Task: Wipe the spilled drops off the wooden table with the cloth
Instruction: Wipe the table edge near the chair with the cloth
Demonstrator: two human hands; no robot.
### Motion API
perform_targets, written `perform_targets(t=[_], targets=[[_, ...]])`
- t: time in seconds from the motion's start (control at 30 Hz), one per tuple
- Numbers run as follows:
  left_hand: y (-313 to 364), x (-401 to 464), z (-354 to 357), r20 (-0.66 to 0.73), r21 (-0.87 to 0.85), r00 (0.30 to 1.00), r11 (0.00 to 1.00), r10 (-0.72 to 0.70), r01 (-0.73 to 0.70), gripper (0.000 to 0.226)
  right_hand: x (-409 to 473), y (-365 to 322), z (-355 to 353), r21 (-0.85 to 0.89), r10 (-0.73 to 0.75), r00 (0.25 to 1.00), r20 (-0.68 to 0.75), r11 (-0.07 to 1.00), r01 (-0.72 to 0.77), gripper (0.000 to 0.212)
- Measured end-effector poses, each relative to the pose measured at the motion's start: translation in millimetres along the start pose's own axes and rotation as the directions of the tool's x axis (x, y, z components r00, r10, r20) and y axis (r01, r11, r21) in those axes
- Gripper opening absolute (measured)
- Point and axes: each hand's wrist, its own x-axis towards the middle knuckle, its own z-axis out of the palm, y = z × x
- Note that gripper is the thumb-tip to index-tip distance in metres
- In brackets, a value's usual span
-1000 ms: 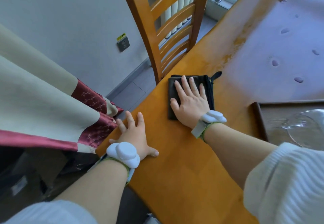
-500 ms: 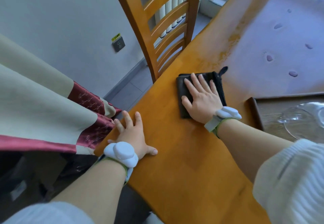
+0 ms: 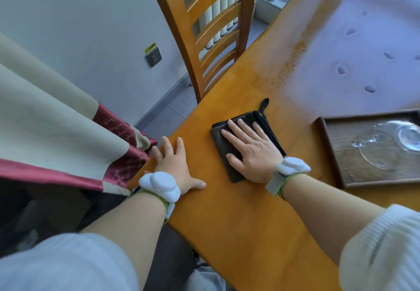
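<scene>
We press our flat right hand [image 3: 252, 152] on the folded black cloth [image 3: 244, 145] near the wooden table [image 3: 238, 233] edge; our left hand [image 3: 176, 165] rests open beside it. Soft and light, the cloth likely slides best under a spread palm toward the drops [image 3: 369, 88].

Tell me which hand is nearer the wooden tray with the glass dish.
Right. The right hand presses flat on the black cloth, just left of the wooden tray. The left hand rests flat at the table's near-left edge, beyond the cloth from the tray.
</scene>
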Motion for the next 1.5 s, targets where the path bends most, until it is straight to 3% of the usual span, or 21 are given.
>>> perform_targets(t=[0.1,0.23,0.37,0.57,0.73,0.9,1.03,1.2,1.37,1.5], targets=[[-20.0,-14.7,2.7,-0.029,-0.099,0.999,0.994,0.04,-0.043,0.128,14.2,-8.5,1.5,0.012,0.104,0.994,-0.024,0.995,-0.104,0.068],[-39.0,-30.0,7.1,-0.14,-0.166,0.988,0.982,0.063,-0.086,0.094,30.8,-37.4,5.4,0.091,0.331,0.942,-0.048,0.941,-0.326,0.068],[-33.3,-36.2,11.1,-0.18,-0.156,0.984,0.987,0.017,-0.046,0.074,-2.4,-74.9,16.6,0.078,0.168,0.985,-0.032,0.983,-0.165,0.068],[6.5,-42.8,18.5,-0.05,-0.064,0.995,0.994,0.085,-0.088,0.072,-68.8,-50.0,20.2,0.042,-0.002,1.0,0.003,0.999,0.002,0.066],[23.4,-54.2,31.6,0.012,0.002,0.988,0.988,0.152,-0.152,0.077,-60.0,-12.9,8.0,0.032,0.13,0.991,0.003,0.991,-0.13,0.068],[32.4,-58.1,41.1,0.021,0.058,0.987,0.985,0.16,-0.161,0.077,-77.5,-25.8,14.3,0.075,0.276,0.961,-0.029,0.959,-0.274,0.067],[39.2,-61.9,40.9,0.007,0.058,0.99,0.989,0.139,-0.139,0.071,-124.0,-39.4,24.2,0.089,0.273,0.962,-0.032,0.959,-0.269,0.067],[69.6,-77.5,42.9,-0.173,0.09,0.952,0.966,0.254,-0.241,0.044,-146.0,-36.1,22.6,0.09,0.244,0.97,0.008,0.966,-0.244,0.068],[109.7,-88.5,52.0,-0.076,-0.281,0.992,0.953,0.097,-0.115,0.034,-147.7,-31.4,10.9,0.235,0.21,0.977,0.045,0.948,-0.214,0.069],[124.6,-88.9,60.5,-0.026,-0.59,0.996,0.805,-0.086,0.054,0.033,-153.5,-22.0,-2.2,0.355,0.181,0.983,0.038,0.917,-0.182,0.069]])
